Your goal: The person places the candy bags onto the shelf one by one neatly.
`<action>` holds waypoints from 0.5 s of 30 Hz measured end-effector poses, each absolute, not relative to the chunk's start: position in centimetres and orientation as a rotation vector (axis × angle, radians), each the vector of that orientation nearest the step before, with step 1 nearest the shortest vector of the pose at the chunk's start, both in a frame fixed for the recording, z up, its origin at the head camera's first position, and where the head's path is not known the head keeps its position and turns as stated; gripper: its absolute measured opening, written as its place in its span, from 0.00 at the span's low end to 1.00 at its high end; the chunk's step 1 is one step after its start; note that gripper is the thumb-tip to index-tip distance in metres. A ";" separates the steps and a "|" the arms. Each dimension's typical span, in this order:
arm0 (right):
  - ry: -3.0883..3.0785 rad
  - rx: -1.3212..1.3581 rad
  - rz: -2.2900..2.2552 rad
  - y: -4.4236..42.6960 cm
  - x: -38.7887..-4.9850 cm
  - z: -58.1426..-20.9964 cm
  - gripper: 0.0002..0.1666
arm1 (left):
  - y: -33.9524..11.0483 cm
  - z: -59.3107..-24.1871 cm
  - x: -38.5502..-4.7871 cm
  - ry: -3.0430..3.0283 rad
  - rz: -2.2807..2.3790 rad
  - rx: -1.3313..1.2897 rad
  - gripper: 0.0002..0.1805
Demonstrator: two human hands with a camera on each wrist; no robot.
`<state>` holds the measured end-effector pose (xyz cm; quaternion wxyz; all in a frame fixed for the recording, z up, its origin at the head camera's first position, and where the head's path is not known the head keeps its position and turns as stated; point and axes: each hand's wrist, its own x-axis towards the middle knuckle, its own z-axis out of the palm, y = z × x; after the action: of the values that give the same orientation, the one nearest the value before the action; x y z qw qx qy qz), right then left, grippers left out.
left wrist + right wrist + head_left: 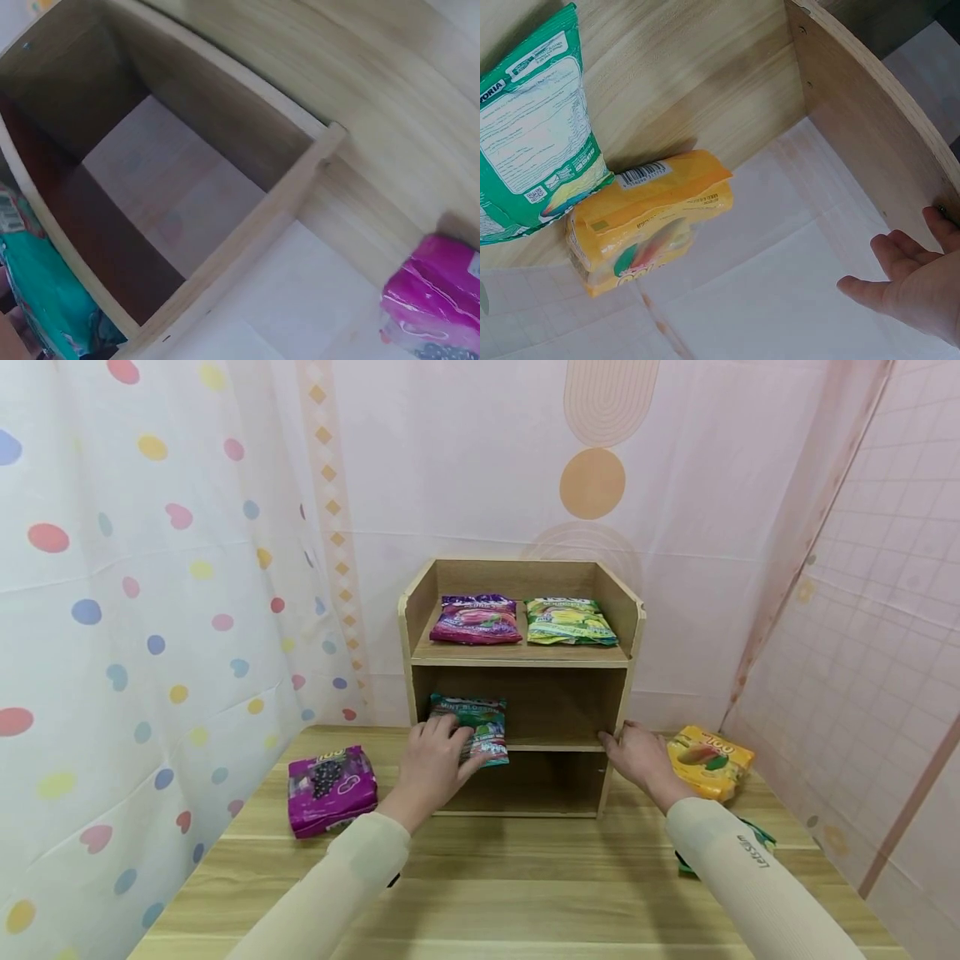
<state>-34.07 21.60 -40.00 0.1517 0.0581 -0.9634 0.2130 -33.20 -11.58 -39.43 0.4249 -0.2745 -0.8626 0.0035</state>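
Observation:
In the head view my left hand (433, 766) holds a teal bag labelled MINT BLOSSOM (487, 718) at the middle tier of a wooden shelf (525, 662). The thumb lies across the bag's front and the fingers are at its left side. The left wrist view catches the same teal bag (49, 289) at its left edge, by the shelf board. My right hand (641, 756) touches the shelf's right side, fingertips at the front edge. In the right wrist view that hand (922, 281) has its fingers spread against the side panel (855, 97).
On the top tier lie a purple bag (477, 620) and a yellow-green bag (570, 622). A purple grape-print pack (332, 789) rests on the table left of the shelf. To the right are a yellow mango-print pack (708, 762) and a green bag (540, 135).

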 end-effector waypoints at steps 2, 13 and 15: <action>-2.763 0.171 0.607 21.6 -34.1 -40.0 0.30 | -11.7 -39.8 -33.1 -2.136 0.060 -0.730 0.31; -2.760 0.181 0.603 21.7 -34.2 -40.1 0.31 | -11.9 -41.0 -33.4 -2.056 0.144 -0.774 0.20; -2.763 0.178 0.610 21.6 -34.2 -40.1 0.30 | -11.8 -40.9 -33.3 -2.081 0.137 -0.764 0.20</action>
<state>-34.18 21.64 -40.09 0.1526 0.0619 -0.9632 0.2126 -33.35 -11.81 -40.89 0.4443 -0.3081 -0.8394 0.0551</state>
